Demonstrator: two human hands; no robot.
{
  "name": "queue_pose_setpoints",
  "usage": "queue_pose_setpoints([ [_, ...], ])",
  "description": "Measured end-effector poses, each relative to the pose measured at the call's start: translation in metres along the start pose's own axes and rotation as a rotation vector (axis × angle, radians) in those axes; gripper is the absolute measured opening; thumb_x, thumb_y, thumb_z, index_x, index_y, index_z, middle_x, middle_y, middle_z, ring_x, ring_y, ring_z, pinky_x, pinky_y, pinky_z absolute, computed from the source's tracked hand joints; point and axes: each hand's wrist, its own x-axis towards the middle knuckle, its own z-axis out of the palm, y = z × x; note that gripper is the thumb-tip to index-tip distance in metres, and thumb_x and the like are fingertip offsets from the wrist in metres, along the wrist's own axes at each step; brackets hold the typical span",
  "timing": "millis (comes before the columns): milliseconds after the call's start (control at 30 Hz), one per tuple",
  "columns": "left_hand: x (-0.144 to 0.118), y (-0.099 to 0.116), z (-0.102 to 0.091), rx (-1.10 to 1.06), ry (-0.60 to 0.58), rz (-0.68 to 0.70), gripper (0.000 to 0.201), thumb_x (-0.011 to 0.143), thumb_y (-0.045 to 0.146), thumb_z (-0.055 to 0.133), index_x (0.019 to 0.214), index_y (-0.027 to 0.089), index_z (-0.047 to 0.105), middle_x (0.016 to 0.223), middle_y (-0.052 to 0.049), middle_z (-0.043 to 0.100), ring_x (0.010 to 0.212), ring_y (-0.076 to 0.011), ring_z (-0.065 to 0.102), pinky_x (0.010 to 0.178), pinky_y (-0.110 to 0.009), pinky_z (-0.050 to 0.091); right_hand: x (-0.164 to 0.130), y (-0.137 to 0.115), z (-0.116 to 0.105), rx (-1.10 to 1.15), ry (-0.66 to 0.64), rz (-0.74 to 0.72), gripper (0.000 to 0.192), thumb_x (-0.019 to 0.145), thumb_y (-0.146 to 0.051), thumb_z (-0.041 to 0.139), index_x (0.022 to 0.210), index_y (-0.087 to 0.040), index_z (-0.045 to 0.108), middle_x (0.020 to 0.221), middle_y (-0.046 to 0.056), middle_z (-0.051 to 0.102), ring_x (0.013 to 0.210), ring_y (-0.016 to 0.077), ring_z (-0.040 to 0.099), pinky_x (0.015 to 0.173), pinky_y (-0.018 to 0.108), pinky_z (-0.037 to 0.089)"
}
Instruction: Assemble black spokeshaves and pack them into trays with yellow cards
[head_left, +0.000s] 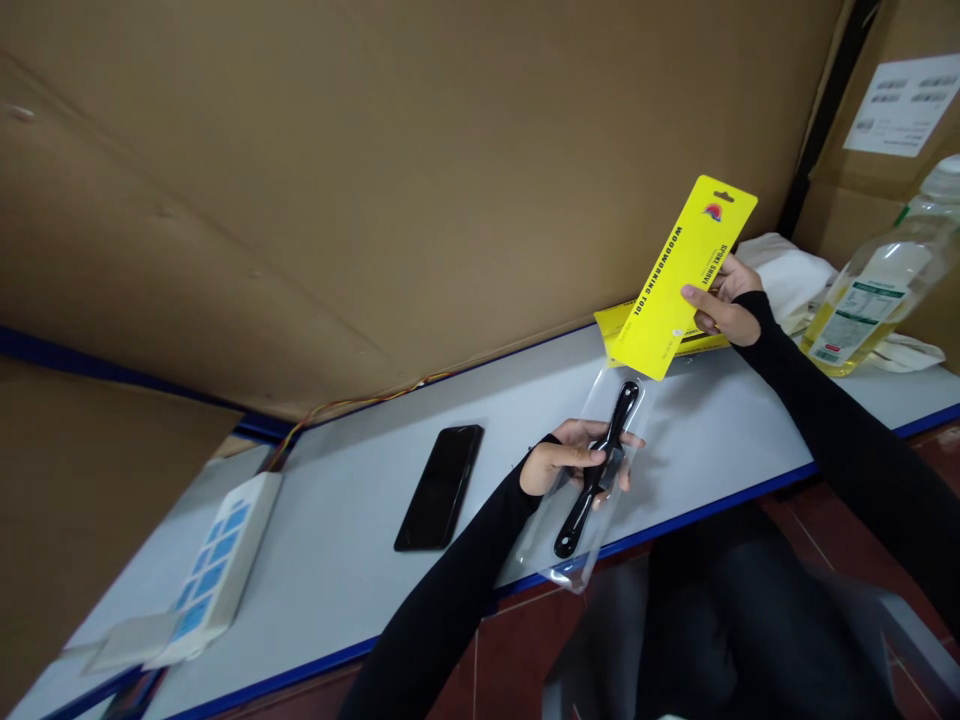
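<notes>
My left hand [570, 455] grips a black spokeshave [618, 420] with its thumb across the middle. A clear plastic sleeve [577, 575] surrounds the tool and reaches past the table's front edge. Higher and to the right, my right hand [724, 305] pinches a yellow card [675, 280] printed "SPOKE SHAVE" and "WOODWORKING TOOL". The card's lower end is just above the sleeve's upper end; whether they touch I cannot tell. Behind the card, more yellow packaging [611, 322] lies on the table, partly hidden.
A black phone [439, 488] lies left of my left hand on the white table [337, 520]. Farther left is a white power strip [217, 570]. A bottle of yellow liquid [862, 290] and white cloth [784, 270] stand at the right. Cardboard [420, 180] walls the back.
</notes>
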Motion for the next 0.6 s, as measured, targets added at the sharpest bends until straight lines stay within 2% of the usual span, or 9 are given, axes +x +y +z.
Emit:
queue_pose_setpoints([
  [167, 0.001, 0.0, -0.001, 0.025, 0.016, 0.008, 0.068, 0.079, 0.041, 0.082, 0.133, 0.001, 0.072, 0.084, -0.019, 0.077, 0.05, -0.0211, 0.068, 0.039, -0.022, 0.022, 0.002, 0.005, -0.006, 0.001, -0.008, 0.031, 0.059, 0.067, -0.057, 0.096, 0.104, -0.027, 0.06, 0.1, 0.005, 0.08, 0.039, 0.0066, 0.04, 0.028, 0.027, 0.027],
  [333, 0.0, 0.0, 0.0, 0.039, 0.026, 0.003, 0.069, 0.08, 0.041, 0.08, 0.136, 0.002, 0.07, 0.086, -0.019, 0.078, 0.049, -0.0206, 0.068, 0.038, -0.023, 0.025, 0.005, 0.001, -0.011, -0.001, 0.0, 0.025, 0.058, 0.065, -0.055, 0.098, 0.099, -0.026, 0.061, 0.093, 0.005, 0.079, 0.037, 0.0066, 0.039, 0.027, 0.028, 0.026],
  [600, 0.002, -0.002, 0.001, 0.064, 0.02, -0.008, 0.068, 0.08, 0.041, 0.08, 0.134, 0.0, 0.071, 0.082, -0.019, 0.077, 0.048, -0.0223, 0.069, 0.039, -0.024, 0.02, 0.002, 0.002, -0.003, 0.03, -0.049, 0.05, 0.063, 0.064, -0.058, 0.098, 0.105, -0.027, 0.06, 0.099, 0.005, 0.08, 0.038, 0.0054, 0.04, 0.026, 0.025, 0.028],
])
